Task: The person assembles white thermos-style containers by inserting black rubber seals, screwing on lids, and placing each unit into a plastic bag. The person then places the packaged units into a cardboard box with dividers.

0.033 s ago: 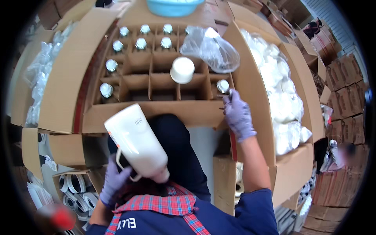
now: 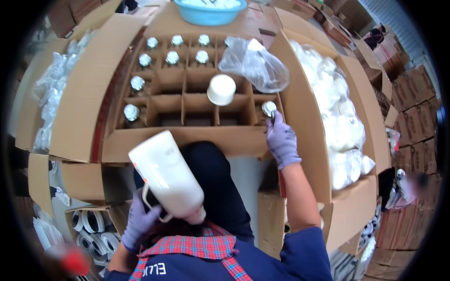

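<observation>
Slightly leftward against the divided box (image 2: 239, 139), the right hand (image 2: 282, 144) has shifted; its fingers draw together at a small dark object (image 2: 273, 118), grip unclear, with a silver-capped bottle (image 2: 269, 107) just ahead. Nearer the white jug (image 2: 167, 174), the left hand (image 2: 140, 219) holds its handle; the jug's long axis slants from upper left toward the body.

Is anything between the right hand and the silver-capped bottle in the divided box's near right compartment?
A small dark item shows between the right hand and the silver cap; nothing else visible stands there. Whether it touches the cap is unclear.
</observation>
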`<state>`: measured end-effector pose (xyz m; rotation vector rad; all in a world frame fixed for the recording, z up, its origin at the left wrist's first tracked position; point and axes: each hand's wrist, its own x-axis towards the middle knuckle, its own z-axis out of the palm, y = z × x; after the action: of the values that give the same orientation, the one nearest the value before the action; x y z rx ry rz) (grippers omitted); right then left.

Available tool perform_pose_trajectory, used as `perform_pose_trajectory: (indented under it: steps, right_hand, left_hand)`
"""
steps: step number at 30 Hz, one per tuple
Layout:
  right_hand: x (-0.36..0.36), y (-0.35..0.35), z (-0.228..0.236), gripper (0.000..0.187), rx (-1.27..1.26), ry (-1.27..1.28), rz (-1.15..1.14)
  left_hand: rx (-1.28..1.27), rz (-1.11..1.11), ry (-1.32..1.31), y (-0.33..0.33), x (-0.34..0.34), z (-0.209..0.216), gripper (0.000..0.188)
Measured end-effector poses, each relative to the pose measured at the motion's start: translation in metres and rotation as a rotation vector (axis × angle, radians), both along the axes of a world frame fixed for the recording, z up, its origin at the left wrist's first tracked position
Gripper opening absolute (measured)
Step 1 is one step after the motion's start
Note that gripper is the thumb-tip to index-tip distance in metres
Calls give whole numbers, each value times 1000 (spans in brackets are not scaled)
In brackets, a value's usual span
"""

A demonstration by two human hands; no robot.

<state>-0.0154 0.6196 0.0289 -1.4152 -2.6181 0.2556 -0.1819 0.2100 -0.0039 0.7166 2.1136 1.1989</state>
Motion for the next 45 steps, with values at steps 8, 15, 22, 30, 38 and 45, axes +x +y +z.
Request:
perform_pose_trajectory:
  steps: [8, 15, 22, 30, 38, 45]
  right_hand:
    - [-29, 13, -36, 61, -255, -263, -11]
    - [-146, 19, -26, 86, 196, 429, 340]
    - [-87, -35, 59, 72, -966, 1098, 712]
    - [-80, -137, 35, 65, -583, 78, 573]
    - [-89, -103, 3, 57, -379, 150, 747]
    - [-109, -75, 31, 41, -1702, 473, 762]
  left_hand:
    - [25, -579, 1201, -5, -24, 6, 41]
    - [405, -599, 876, 76, -27, 45, 35]
    - [423, 120, -240, 32, -8, 15, 30]
    - [375, -86, 63, 15, 43, 13, 38]
    - [326, -481, 182, 40, 52, 29, 64]
    - [245, -213, 356, 79, -44, 60, 81]
